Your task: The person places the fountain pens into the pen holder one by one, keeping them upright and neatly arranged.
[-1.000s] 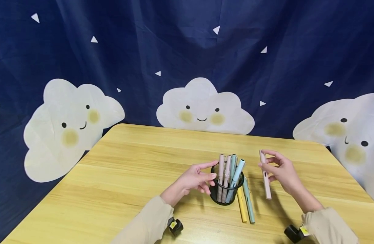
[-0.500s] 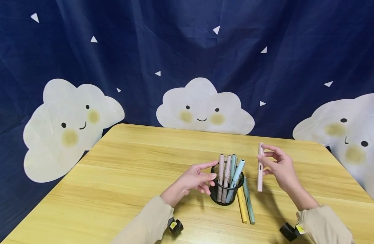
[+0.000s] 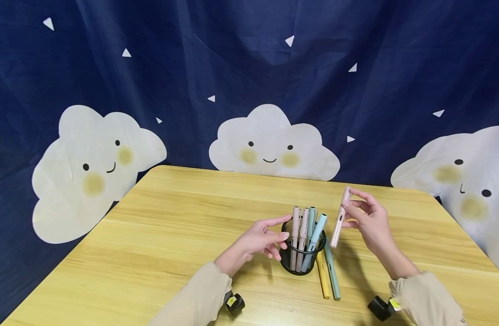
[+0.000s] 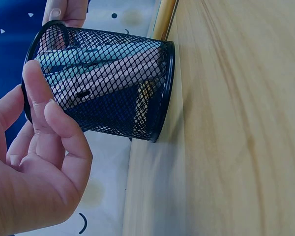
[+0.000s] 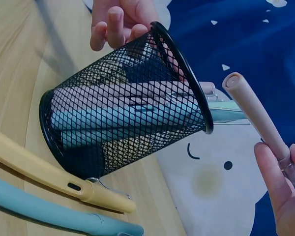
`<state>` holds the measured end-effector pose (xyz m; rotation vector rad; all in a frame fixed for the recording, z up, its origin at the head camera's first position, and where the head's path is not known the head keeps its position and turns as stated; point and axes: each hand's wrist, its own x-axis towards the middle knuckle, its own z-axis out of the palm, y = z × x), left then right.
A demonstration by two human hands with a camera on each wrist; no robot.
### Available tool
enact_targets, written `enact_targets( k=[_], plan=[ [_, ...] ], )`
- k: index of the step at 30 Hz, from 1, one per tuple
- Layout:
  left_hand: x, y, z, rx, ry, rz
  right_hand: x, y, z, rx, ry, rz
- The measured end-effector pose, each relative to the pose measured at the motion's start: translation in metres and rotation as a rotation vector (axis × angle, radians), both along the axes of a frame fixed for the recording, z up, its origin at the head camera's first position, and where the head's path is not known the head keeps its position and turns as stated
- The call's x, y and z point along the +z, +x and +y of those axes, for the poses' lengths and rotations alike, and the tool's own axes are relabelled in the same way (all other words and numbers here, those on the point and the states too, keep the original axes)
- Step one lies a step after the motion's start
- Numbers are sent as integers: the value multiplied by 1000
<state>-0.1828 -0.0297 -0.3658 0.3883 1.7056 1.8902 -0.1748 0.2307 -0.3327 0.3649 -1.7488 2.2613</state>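
A black mesh pen holder (image 3: 292, 265) stands upright on the table with several capped pens in it, pink, teal and light blue. My left hand (image 3: 259, 240) holds it at the rim from the left, index finger along the far side and thumb on the near side; its other fingers curl loosely beside the mesh (image 4: 108, 88). Right of the holder, my right hand (image 3: 371, 222) pinches a pink pen (image 3: 339, 222) near its upper end between thumb and fingers. The pen tilts, its lower end toward the holder's rim and above the table; the right wrist view shows that bare end (image 5: 253, 108).
A yellow pen (image 3: 324, 276) and a teal pen (image 3: 332, 276) lie side by side on the wooden table (image 3: 184, 217), just right of the holder's base. Behind the table hangs a dark blue curtain (image 3: 241, 54) with white clouds.
My right hand has moved up and left with the pink pen, bringing it closer to the holder. The pen's lower end has swung left. The left hand and holder have stayed put.
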Motion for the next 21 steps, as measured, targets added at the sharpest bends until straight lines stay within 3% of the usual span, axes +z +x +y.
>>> enact_targets(
  k=[2,4,7,9,11,21],
  plan=[
    [1,0,0,-6,3,2,-3,-2,-1,-22,-8,7],
    [1,1,-1,-12,11,6,-17,-15,7,22,-77,45],
    [2,2,-3,-28,22,14,-20,-17,6,10,-82,63],
    [2,2,-3,-31,24,17,-20,-17,4,31,-115,82],
    [2,2,-3,-30,18,12,-6,-5,-6,-23,-73,60],
    [0,0,-1,-10,-2,-8,-3,-1,-12,-39,-60,67]
  ],
)
